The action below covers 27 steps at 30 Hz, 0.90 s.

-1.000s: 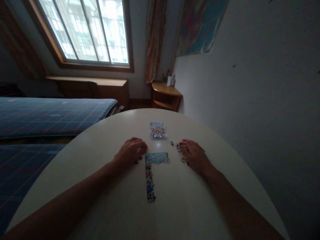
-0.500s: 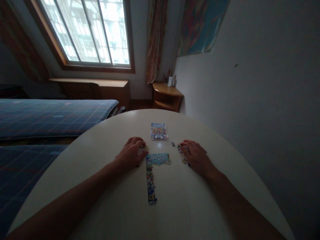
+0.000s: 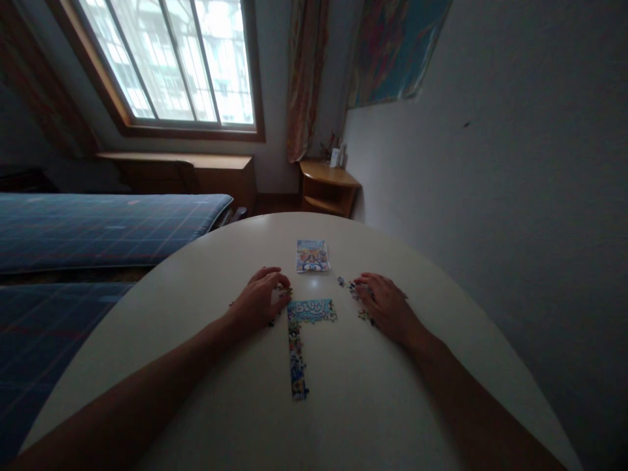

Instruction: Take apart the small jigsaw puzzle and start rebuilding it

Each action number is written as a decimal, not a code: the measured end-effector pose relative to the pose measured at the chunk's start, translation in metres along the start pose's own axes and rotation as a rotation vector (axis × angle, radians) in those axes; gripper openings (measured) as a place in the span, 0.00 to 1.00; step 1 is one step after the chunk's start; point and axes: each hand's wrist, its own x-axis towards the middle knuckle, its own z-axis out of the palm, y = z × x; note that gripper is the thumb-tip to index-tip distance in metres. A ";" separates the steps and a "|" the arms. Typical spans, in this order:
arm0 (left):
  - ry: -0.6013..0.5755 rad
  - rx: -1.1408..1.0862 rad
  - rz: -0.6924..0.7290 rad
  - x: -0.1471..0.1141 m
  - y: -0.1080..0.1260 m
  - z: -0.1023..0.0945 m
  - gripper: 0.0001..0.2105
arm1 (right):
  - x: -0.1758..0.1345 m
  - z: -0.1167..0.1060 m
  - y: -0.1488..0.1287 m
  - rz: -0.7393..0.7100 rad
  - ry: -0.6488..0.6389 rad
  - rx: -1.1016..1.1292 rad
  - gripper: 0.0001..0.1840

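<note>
A partly joined jigsaw puzzle [image 3: 313, 310] lies flat on the table, with a blue lettered strip across its top and a narrow column running down its left side. My left hand [image 3: 259, 298] rests just left of it, thumb and fingers apart around several loose puzzle pieces [image 3: 284, 290]. On the other side, my right hand [image 3: 383, 302] lies low over more loose pieces [image 3: 352, 288], its fingers spread and partly covering them. Other small pieces [image 3: 365, 316] show beside its thumb. Beyond the puzzle lies a colourful picture sheet [image 3: 313, 256].
The round white table [image 3: 353, 405] spans the front. To the left is a bed with a blue plaid mattress [image 3: 98, 229]. Behind the table stand a wooden corner shelf [image 3: 326, 173] and a desk [image 3: 210, 163] under the window. A wall [image 3: 466, 196] rises at the right.
My left fingers have shifted slightly, and a little more of the pieces beside them shows. My right hand stays almost where it was. The puzzle has not changed.
</note>
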 end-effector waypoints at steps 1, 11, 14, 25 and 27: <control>0.002 -0.002 0.011 0.000 0.000 0.000 0.05 | 0.000 0.000 0.000 -0.002 0.002 0.000 0.22; 0.123 -0.128 -0.022 0.002 0.021 -0.005 0.04 | 0.007 -0.011 -0.019 0.012 0.160 0.042 0.20; 0.153 -0.205 -0.108 -0.002 0.035 -0.007 0.04 | 0.004 -0.016 -0.044 -0.017 0.165 -0.014 0.17; 0.007 -0.452 -0.269 -0.009 0.067 -0.010 0.06 | -0.017 -0.002 -0.107 -0.016 -0.059 0.549 0.07; -0.049 -0.390 -0.216 -0.011 0.066 -0.014 0.04 | -0.016 -0.001 -0.103 0.015 -0.069 0.579 0.07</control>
